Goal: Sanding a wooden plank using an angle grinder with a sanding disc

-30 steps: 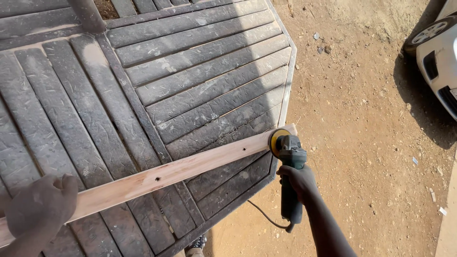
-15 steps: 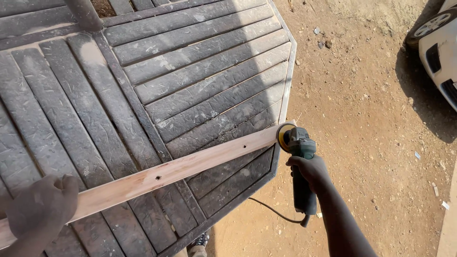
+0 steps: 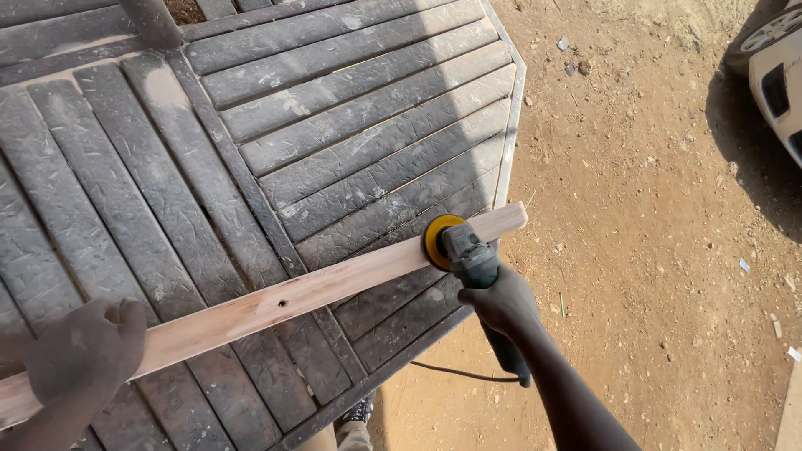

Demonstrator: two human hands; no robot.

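Observation:
A long pale wooden plank (image 3: 276, 307) lies slantwise across a dusty dark slatted table (image 3: 317, 125). Its right end juts just past the table's edge. My right hand (image 3: 499, 301) grips a grey angle grinder (image 3: 478, 266) whose yellow sanding disc (image 3: 438, 240) presses on the plank's near edge, a short way in from the right end. My left hand (image 3: 88, 347) is closed over the plank's left part, holding it down. A small dark hole marks the plank near its middle.
The grinder's black cord (image 3: 455, 372) trails down over bare reddish dirt ground (image 3: 652, 250) to the right of the table. A white car's corner and wheel (image 3: 773, 58) stand at the upper right. My shoe (image 3: 357, 413) shows below the table edge.
The grinder and my right hand have slid left along the plank, from its right tip to a spot further in. My left hand stays on the plank.

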